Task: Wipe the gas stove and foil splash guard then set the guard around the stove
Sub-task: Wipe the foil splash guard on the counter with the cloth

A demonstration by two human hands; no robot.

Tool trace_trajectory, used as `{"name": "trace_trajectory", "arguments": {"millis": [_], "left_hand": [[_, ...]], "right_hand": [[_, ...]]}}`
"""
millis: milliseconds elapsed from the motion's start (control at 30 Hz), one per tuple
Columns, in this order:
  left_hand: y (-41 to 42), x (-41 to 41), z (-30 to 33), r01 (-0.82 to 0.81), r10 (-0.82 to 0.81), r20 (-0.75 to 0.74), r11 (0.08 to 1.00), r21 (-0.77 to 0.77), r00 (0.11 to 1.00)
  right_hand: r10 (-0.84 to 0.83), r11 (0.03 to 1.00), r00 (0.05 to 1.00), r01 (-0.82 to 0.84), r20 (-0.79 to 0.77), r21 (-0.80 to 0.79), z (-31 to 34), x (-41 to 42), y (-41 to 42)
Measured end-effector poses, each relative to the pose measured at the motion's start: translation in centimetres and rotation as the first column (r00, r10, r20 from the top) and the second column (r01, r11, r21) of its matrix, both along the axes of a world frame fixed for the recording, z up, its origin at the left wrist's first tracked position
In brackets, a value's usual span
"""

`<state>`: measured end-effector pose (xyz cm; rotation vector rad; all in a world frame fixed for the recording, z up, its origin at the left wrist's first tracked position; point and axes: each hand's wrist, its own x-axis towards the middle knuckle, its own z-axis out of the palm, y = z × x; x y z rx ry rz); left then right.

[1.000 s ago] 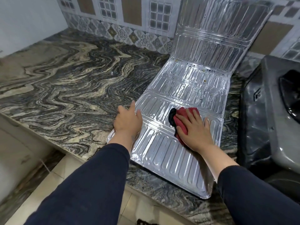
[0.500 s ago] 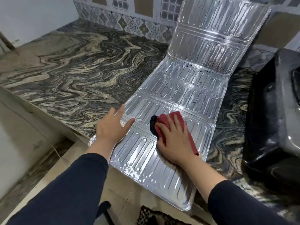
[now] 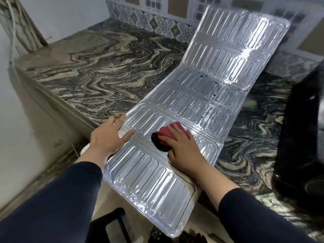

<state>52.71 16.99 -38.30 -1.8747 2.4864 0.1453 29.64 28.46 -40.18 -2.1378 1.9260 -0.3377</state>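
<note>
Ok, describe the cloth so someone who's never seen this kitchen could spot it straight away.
Find the long silver foil splash guard lying across the marbled counter. On its near half, the cloth sits under the right hand. It is the only red thing, with a black edge.

Shiny ribbed foil splash guard (image 3: 201, 109), soft red cloth (image 3: 172, 131), glossy veined stone counter (image 3: 105, 74)

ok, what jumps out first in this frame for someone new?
The long ribbed foil splash guard dominates: it lies across the swirled marble counter, its far panel tilted up against the tiled wall. The right hand presses a red cloth onto it, while the left hand steadies its edge.
</note>
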Motion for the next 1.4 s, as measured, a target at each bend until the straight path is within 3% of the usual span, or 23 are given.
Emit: {"name": "trace_trajectory", "arguments": {"millis": [267,433,600,733,867,1033,1233,1400], "left_hand": [[-1.1,-0.1,-0.5,0.034,-0.034,0.015,0.999,-0.033,0.999],[-1.6,-1.7,0.1,-0.024,0.032,0.106,0.997,-0.07,0.994],[-3.1,-7.0,0.4,-0.148,0.148,-0.015,0.988,-0.045,0.989],[-5.0,-12.1,-1.1,-0.156,0.162,-0.046,0.983,0.099,0.986],[-5.5,-13.1,-3.0,-0.198,0.198,-0.025,0.98,0.018,0.98],[-5.5,-13.0,-3.0,-0.173,0.172,-0.031,0.985,-0.026,0.985],[-5.3,-12.8,-2.7,-0.173,0.173,-0.013,0.985,-0.01,0.985],[-5.4,-13.0,-2.7,-0.168,0.168,-0.016,0.986,-0.004,0.986]], "right_hand": [[-0.276,0.959,0.947,0.283,-0.163,0.021,0.1,-14.3,-5.2],[-0.291,0.957,0.936,0.289,-0.2,-0.039,-0.3,-13.8,-5.3],[-0.27,0.962,0.94,0.271,-0.208,-0.025,-0.3,-13.7,-5.3],[-0.119,0.993,0.975,0.12,-0.188,-0.007,0.4,-12.5,-4.7],[0.131,0.991,0.988,-0.132,-0.079,-0.007,0.4,-9.4,-5.1],[0.174,0.984,0.981,-0.177,-0.089,-0.017,-0.5,-8.8,-9.9],[0.07,0.997,0.99,-0.072,-0.12,-0.014,-0.4,-12.8,-18.9],[-0.188,0.982,0.967,0.188,-0.172,-0.017,-0.4,-15.9,-23.9]]}}
